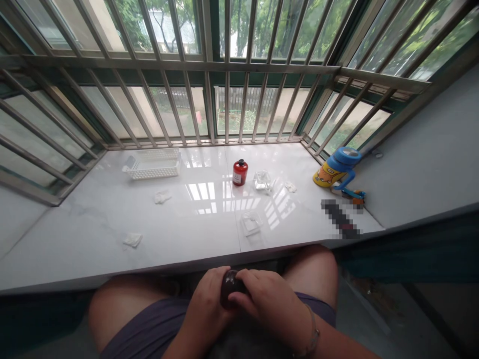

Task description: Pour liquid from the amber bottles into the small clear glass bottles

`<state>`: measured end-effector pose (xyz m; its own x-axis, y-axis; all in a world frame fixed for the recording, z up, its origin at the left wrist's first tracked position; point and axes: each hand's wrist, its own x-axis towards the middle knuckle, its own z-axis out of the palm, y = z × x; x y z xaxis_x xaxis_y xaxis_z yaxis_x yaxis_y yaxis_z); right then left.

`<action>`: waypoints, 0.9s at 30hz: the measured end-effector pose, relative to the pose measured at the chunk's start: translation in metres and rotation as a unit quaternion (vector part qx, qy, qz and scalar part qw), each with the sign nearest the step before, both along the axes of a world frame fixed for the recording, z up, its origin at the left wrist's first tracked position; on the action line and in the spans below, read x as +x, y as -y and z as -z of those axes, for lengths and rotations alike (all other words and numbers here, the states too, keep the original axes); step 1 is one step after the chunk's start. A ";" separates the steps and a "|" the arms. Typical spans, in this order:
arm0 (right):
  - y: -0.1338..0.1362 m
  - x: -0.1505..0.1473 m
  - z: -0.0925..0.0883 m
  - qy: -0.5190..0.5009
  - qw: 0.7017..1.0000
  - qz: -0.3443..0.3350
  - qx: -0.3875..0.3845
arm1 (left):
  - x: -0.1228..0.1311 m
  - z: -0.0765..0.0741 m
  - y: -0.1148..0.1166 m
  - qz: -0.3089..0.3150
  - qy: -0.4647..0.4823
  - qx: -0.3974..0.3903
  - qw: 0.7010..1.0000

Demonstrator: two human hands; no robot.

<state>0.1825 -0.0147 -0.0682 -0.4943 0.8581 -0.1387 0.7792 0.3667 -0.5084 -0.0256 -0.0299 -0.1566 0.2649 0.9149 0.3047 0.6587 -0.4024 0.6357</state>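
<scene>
The left hand (207, 304) and right hand (269, 306) grasp a dark rounded object (230, 287) above the lap (149, 319), fingers (249, 281) clenched around it. Ahead, the counter (93, 234) carries a red bottle (240, 172) and a white basket (152, 165).

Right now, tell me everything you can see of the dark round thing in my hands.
The dark rounded object is glossy and deep reddish-brown, with a smooth surface that could be glass or plastic. Only its upper part shows, so its full shape and what it is cannot be told. It is held low over the lap, between the left hand and the right hand, whose fingers close on it from either side.
</scene>
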 end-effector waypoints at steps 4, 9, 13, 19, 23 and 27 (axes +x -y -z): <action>0.003 0.000 0.000 0.002 0.999 -0.032 0.018 | 0.003 0.000 0.000 0.001 -0.006 0.010 1.000; 0.002 0.001 -0.001 -0.010 0.999 -0.029 0.031 | 0.000 0.000 -0.002 0.007 -0.015 0.024 1.000; 0.003 -0.002 0.005 0.024 1.000 -0.012 0.012 | 0.002 0.000 -0.001 0.009 -0.024 0.034 0.999; 0.003 0.001 0.006 0.034 0.996 -0.035 0.075 | 0.005 -0.002 -0.003 -0.005 -0.016 0.023 1.000; -0.002 0.009 0.003 0.011 0.995 -0.069 0.077 | 0.005 -0.004 -0.004 -0.001 -0.012 0.014 1.000; -0.005 0.016 0.000 -0.009 0.993 -0.103 0.048 | 0.007 -0.004 -0.005 0.010 -0.008 -0.005 1.000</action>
<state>0.1981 -0.0094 -0.0678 -0.6629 0.7470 -0.0504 0.6735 0.5655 -0.4761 -0.0183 -0.0251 -0.1528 0.2878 0.9122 0.2916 0.6601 -0.4095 0.6297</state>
